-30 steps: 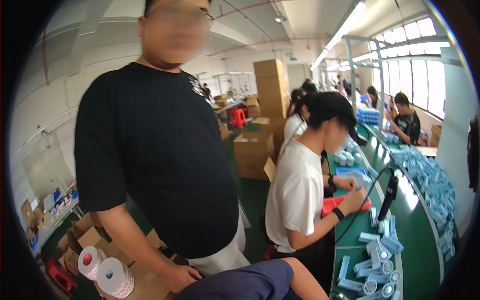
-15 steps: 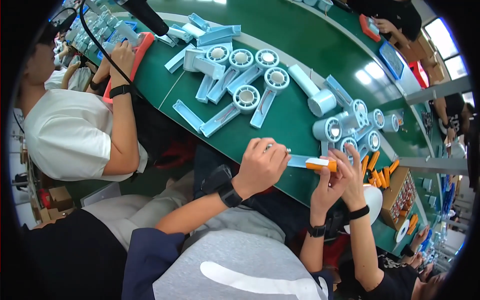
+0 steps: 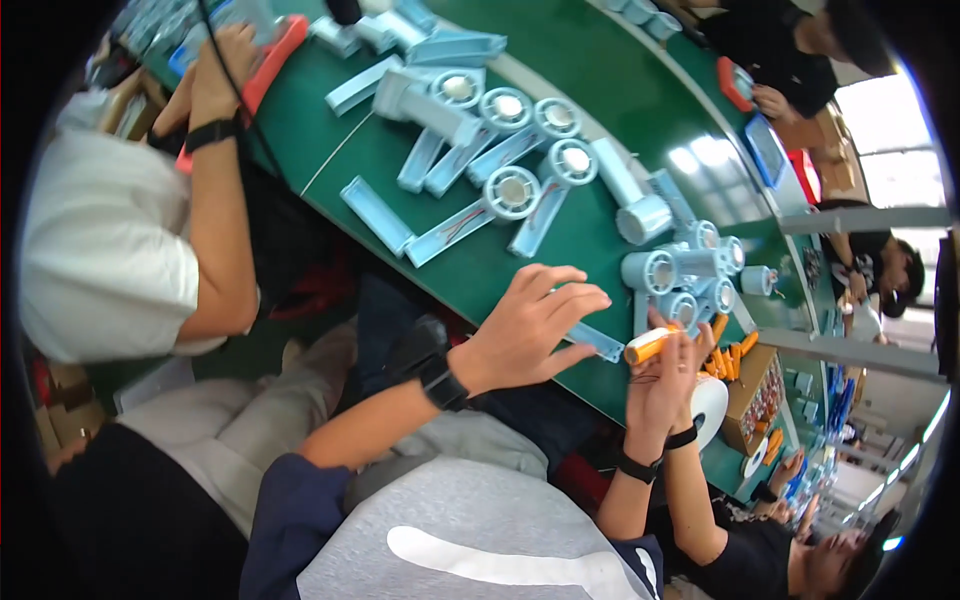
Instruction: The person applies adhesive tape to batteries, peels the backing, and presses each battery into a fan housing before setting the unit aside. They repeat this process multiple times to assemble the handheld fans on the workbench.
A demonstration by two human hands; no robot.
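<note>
My left hand hovers over the table's near edge, fingers spread and nothing in its grip. Just beyond its thumb is a light blue handle shell, an open trough lying partly behind the hand. My right hand pinches an orange cylindrical battery with a white strip on it. Right behind, a co-worker's hand overlaps mine, so its fingers are partly hidden. Close by stands a cluster of light blue fan bodies with round grilles.
More fan bodies and handle shells are strewn over the green table. Orange batteries lie by a cardboard box and a white roll at right. A person in white sits at left.
My left hand has opened from a closed grip and its fingers have spread. The battery in my right hand has tilted. The co-worker's hand has moved left, behind mine. The view has shifted slightly.
</note>
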